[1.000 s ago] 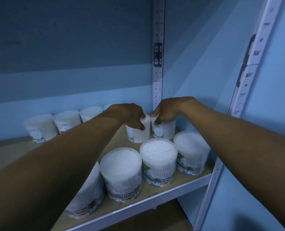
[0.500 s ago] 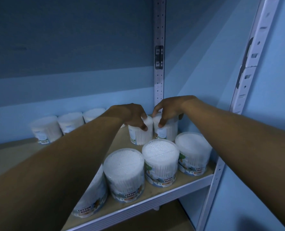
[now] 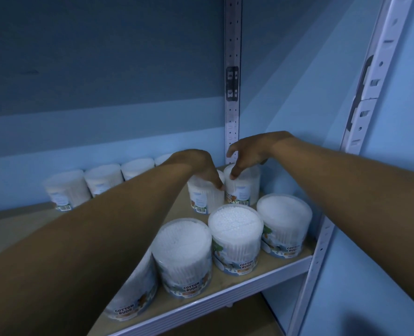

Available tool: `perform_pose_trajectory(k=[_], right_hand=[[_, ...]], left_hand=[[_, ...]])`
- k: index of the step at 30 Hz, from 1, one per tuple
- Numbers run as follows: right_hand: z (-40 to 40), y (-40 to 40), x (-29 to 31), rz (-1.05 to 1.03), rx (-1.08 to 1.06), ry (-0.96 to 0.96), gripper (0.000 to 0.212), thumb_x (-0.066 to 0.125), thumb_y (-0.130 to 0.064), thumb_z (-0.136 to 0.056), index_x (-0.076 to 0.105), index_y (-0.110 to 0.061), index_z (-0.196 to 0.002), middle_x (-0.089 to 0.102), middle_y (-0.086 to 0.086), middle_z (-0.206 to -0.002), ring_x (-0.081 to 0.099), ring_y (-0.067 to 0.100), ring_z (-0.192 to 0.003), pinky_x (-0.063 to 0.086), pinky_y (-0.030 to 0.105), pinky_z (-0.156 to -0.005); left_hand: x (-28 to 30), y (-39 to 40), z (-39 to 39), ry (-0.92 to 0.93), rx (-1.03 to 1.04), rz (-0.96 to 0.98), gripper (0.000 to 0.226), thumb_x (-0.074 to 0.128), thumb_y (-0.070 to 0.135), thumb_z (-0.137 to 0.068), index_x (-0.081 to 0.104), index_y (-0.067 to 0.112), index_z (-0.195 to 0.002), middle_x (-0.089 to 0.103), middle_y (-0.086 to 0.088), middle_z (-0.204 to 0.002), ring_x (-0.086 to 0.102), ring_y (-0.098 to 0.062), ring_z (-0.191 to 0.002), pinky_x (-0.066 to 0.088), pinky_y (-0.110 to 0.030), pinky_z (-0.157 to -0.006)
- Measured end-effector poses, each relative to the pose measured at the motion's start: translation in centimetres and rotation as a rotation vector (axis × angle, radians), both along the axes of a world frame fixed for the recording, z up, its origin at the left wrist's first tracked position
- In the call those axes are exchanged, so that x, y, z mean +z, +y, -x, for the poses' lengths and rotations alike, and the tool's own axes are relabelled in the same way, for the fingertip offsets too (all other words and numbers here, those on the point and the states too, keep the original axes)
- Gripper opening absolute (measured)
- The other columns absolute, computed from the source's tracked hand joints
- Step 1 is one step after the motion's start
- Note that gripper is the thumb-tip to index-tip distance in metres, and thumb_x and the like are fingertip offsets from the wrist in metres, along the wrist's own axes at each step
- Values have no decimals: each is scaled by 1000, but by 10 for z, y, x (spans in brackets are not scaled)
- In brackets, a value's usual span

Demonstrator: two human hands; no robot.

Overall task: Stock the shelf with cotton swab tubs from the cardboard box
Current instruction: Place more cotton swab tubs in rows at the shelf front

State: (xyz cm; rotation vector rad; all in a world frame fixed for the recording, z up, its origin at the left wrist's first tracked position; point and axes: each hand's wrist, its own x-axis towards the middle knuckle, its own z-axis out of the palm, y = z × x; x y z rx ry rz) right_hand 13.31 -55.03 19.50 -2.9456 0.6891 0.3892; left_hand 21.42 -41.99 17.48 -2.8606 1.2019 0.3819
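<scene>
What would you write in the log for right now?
left hand: resting on tub | right hand: lifting off back tub | shelf: front row standing
</scene>
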Motion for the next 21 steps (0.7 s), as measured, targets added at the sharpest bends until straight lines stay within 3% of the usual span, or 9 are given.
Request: perform_pose_trajectory(k=[3,5,7,11,14,17,21], right_hand=[[3,4,1,69,-52,5,76,76,-65,-74,58,-18,-131,58,0,-125,65,22,-95,58,38,-89],[4,5,-2,95,-65,-25,68,77,-67,-71,61,-17,-114,61,-1,-104,61,17,-76,58,36,-85],[4,7,-5,107,-80,-27,64,78,-66,-70,59,-17,-106,61,1,-104,60,17,-76,58,37,-86],[2,11,-7,107,-88,0,64,80,-63,-70,60,-17,-109,61,2,-110,57,15,-67,58,37,-86],[-2,11,-6,103,-79,19,63,82,-59,-71,62,-16,-112,62,4,-113,61,18,-71,59,38,-87],[-4,9,-5,80,-69,37,65,84,-53,-71,64,-13,-118,64,5,-120,66,25,-93,59,42,-89],[-7,5,-3,21,-58,65,72,87,-43,-72,61,-15,-133,60,7,-130,65,30,-109,59,45,-90]], left_hand=[[4,4,-9,76,35,-3,91,82,52,-71,46,12,-144,51,-7,-143,56,-29,-122,53,-40,-98],[2,5,-14,159,64,21,83,86,48,-68,54,10,-135,56,-9,-136,60,-29,-115,56,-39,-94],[0,4,-16,210,78,40,79,89,45,-66,57,8,-128,58,-10,-131,63,-29,-109,58,-39,-92],[0,2,-15,248,105,46,83,91,44,-62,58,4,-127,58,-13,-132,65,-31,-107,58,-40,-92],[0,0,-14,270,133,22,83,92,42,-63,56,4,-128,55,-14,-137,66,-34,-107,56,-42,-94],[2,-1,-10,279,156,-7,88,90,46,-65,52,5,-133,52,-14,-140,68,-33,-104,55,-41,-97],[2,-2,-4,296,185,27,93,89,45,-66,46,7,-139,45,-13,-146,66,-34,-105,56,-41,-95]])
